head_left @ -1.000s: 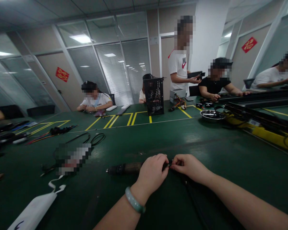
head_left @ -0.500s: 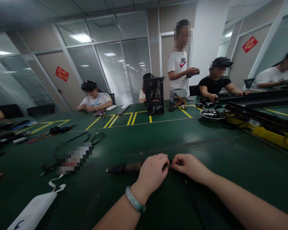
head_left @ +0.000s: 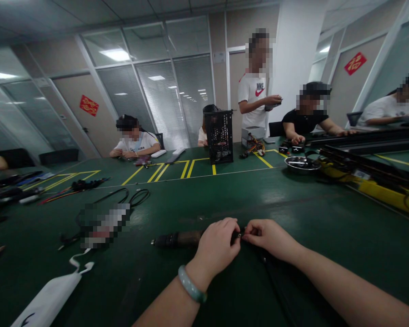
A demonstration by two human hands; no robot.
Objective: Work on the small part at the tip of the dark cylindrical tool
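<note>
A tiny dark fitting point(head_left: 239, 235) (too small to identify) sits at twelve o'clock, close to the wearer, pinched between the fingertips of the left hand point(head_left: 218, 243) and right hand point(head_left: 269, 237), their pose unchanged. A dark cylindrical tool point(head_left: 179, 239) lies at ten o'clock, touching the left hand. Farther off at one o'clock, a standing person point(head_left: 254, 95) holds a dark piece point(head_left: 272, 105) that now looks shorter than before.
</note>
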